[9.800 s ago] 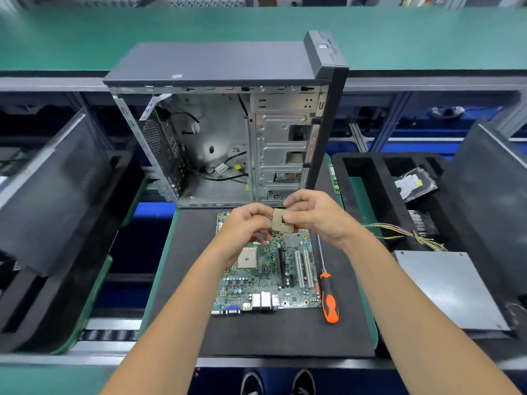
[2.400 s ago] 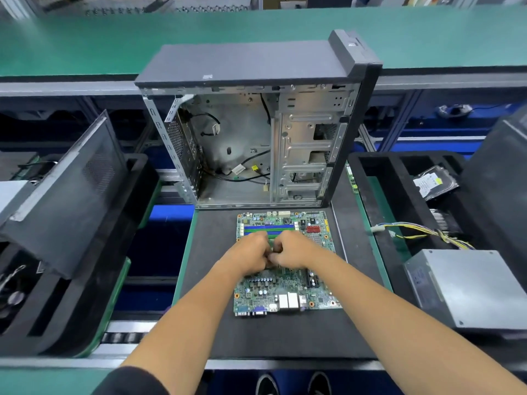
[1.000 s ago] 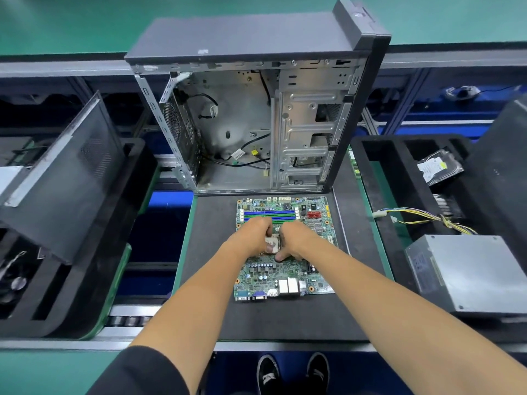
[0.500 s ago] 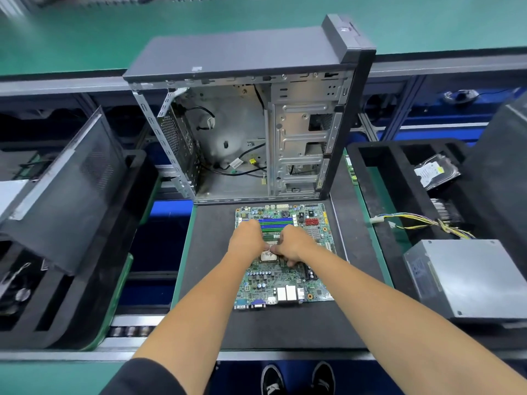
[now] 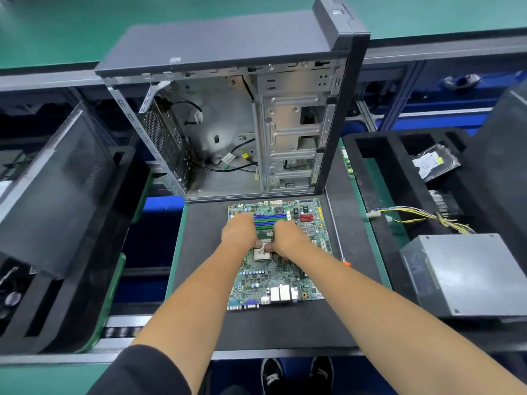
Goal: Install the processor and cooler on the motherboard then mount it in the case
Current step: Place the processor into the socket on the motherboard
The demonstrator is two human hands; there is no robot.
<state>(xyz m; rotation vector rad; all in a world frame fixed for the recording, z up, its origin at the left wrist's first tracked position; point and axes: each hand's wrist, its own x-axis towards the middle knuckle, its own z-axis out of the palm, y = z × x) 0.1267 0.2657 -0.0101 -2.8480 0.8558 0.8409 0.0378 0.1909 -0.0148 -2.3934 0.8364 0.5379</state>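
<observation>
Green table (image 5: 57, 32) runs behind a dark work mat (image 5: 285, 329), where the open case (image 5: 228, 115) stands upright — its side bay bare but for loose cables. Just before it the motherboard (image 5: 285, 280) lies flat. Both hands meet over its socket: the left hand (image 5: 239, 232) and right hand (image 5: 285, 235) press curled thumbs down on the processor (image 5: 261, 254), seating it. That makes step 1 of 3 — next, likely locking the socket, then fetching the cooler.
</observation>
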